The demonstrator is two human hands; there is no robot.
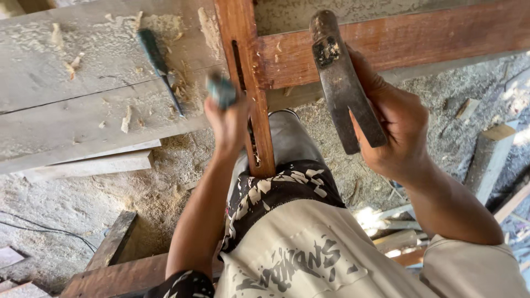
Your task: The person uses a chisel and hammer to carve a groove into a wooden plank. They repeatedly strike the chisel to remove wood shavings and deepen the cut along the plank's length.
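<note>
My right hand (397, 129) grips a dark iron hammer head (342, 83), raised beside a reddish wooden frame. My left hand (227, 118) holds a chisel with a teal handle (222, 90), blurred, set against the upright reddish rail (245, 72). That rail has long narrow mortise slots cut in it. A reddish cross rail (397, 38) joins it from the right. My leg (287, 138) sits under the rail's lower end.
A second teal-handled chisel (157, 63) lies on grey planks (72, 99) strewn with wood chips. Sawdust covers the ground. Offcuts and boards (488, 157) lie to the right, dark timber (113, 240) to the lower left, with a thin black cable (44, 229).
</note>
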